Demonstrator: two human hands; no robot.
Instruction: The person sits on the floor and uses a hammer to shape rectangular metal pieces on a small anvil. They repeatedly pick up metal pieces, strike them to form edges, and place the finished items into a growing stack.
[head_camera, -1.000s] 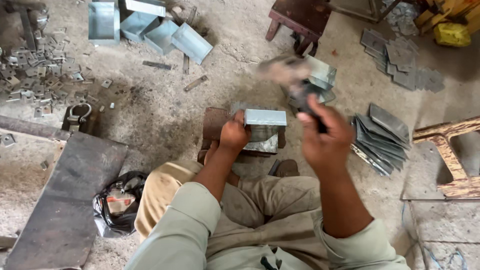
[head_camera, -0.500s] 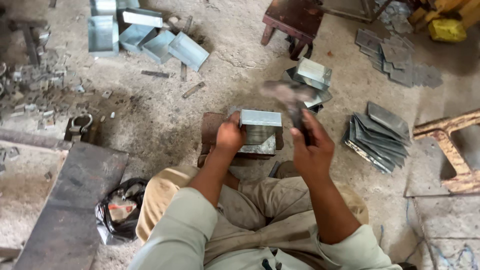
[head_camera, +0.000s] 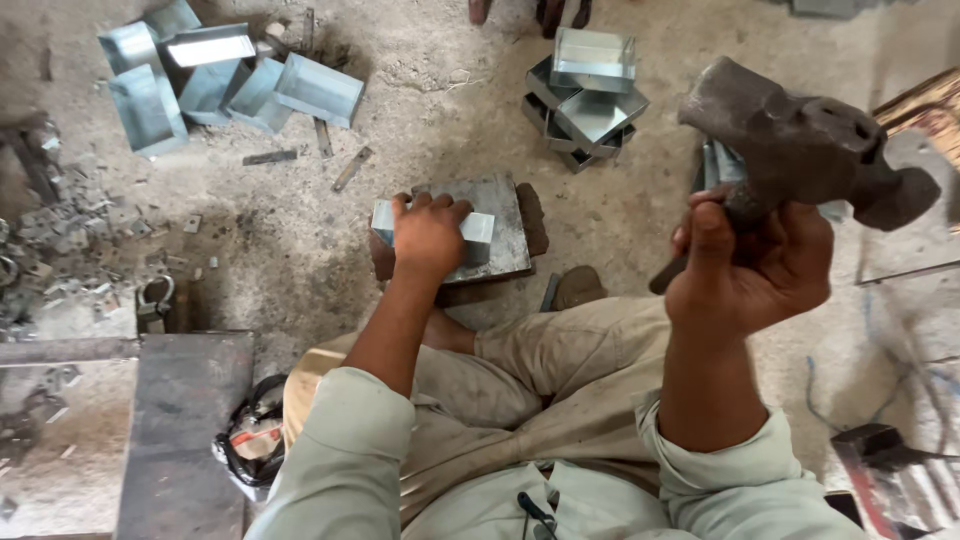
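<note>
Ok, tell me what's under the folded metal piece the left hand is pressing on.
The folded metal piece lies on a flat steel block, which rests on a brown base. The left hand covers the piece's middle, so the contact there is hidden.

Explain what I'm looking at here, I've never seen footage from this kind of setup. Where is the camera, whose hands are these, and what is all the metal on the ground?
There is no machine: one camera sits on a person's head and looks down at their own arms and lap. The person sits on a dusty concrete floor. Their left hand presses a small folded sheet-metal piece onto a flat steel block in front of their legs. Their right hand grips a heavy hammer, raised close to the camera, so it looks huge. Beyond the block stands a stack of shiny metal trays; more loose trays lie at upper left. Small metal scraps litter the left side, above a dark steel plate.
</note>
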